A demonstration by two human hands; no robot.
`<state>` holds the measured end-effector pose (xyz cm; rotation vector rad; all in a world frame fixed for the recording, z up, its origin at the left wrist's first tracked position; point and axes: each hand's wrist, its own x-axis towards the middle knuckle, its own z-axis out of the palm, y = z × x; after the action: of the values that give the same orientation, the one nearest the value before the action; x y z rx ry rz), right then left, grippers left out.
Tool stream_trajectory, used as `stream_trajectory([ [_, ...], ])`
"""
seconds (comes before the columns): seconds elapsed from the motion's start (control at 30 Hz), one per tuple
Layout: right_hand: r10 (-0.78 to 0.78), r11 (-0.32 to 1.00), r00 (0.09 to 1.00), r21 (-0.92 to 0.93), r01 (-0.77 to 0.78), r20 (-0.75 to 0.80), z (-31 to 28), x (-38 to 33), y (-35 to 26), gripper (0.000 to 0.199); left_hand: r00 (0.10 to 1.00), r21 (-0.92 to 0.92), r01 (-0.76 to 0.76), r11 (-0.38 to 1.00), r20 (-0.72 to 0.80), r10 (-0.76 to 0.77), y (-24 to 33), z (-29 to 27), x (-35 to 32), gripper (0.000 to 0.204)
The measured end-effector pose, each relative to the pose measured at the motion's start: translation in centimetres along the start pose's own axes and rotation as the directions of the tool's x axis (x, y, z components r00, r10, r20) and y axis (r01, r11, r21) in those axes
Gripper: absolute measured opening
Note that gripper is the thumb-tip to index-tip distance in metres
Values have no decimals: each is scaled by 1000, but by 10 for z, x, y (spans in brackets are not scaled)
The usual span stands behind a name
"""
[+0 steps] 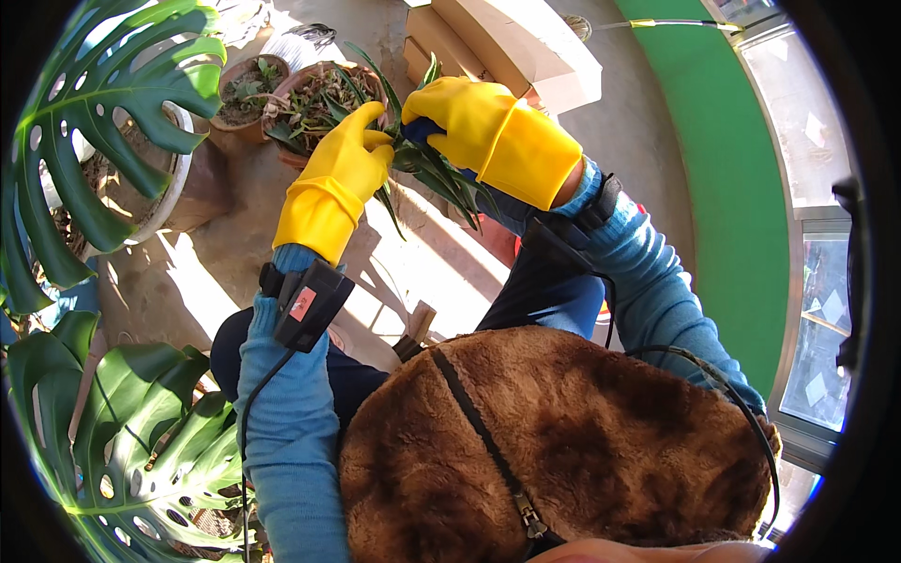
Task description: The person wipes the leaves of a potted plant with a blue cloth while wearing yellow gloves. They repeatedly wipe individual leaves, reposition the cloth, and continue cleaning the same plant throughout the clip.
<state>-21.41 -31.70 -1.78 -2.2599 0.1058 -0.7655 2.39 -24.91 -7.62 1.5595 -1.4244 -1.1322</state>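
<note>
A: Status of hands?

B: Both in yellow gloves. Left hand (352, 155) curled around long green leaves (441, 174), fingers clamped at the base beside the plant pot (324, 80). Right hand (460, 117) closed over the same clump from the other side, fingers wrapped tight.

A: Location of the leaves?

B: Trailed out of the terracotta pot on the concrete floor (216, 281), toward its far end, next to a smaller pot (246, 89). Tips hung down past the right cuff toward the knees.

A: Surroundings?

B: Big split-leaf plant (113, 103) in a white tub (178, 178) at the floor's left edge, a second one (141, 441) near left. Cardboard boxes (507, 42) at the far side, green wall (713, 159) on the right. Wrist device (310, 305) strapped on the left sleeve.

A: Advice for the step?

B: Judged as handling one leaf cluster. Best gripped low, near the soil, not mid-blade. Steady pull along the leaf line, no twisting. Other hand kept as anchor on the rest of the clump. Risk: snapped blades, pot tipped.
</note>
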Motion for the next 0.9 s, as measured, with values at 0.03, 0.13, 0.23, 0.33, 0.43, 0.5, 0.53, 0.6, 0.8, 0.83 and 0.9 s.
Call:
stream_trajectory([
  [0.03,4,1000,1000,12,-4,-9,1,0,1,56,1000,-34,21,999,-3,-21,-1,1,0,51],
  [0.13,57,998,998,8,-57,-20,0,-1,1,57,1000,-8,18,1000,-24,-18,-6,4,1,48],
  [0.23,226,973,974,-57,-225,20,-2,-2,3,57,1000,-6,8,1000,-23,-8,-10,7,3,47],
  [0.33,90,967,995,243,-80,-31,2,-3,7,52,1000,-73,-18,997,-12,17,-13,10,5,46],
  [0.43,161,977,981,155,-143,-109,11,0,5,43,1000,-94,13,995,-14,-15,-10,10,2,47],
  [0.5,209,948,971,269,-172,-114,14,5,1,41,999,-130,53,990,3,-53,-4,8,-1,48],
  [0.53,220,933,973,307,-188,-74,13,8,-3,41,997,-149,71,986,13,-70,-1,8,-2,49],
  [0.6,448,891,892,59,-451,52,6,15,-11,42,994,-157,104,982,33,-100,7,6,-4,49],
  [0.8,463,885,872,-126,-448,156,-2,33,-15,37,997,-98,78,992,27,-75,15,1,-8,48],
  [0.83,409,913,900,-73,-402,150,-1,33,-14,36,998,-79,54,995,15,-53,14,2,-8,48],
  [0.9,446,895,883,-96,-436,148,1,35,-11,34,1000,-53,9,999,-2,-9,10,2,-7,48],
])
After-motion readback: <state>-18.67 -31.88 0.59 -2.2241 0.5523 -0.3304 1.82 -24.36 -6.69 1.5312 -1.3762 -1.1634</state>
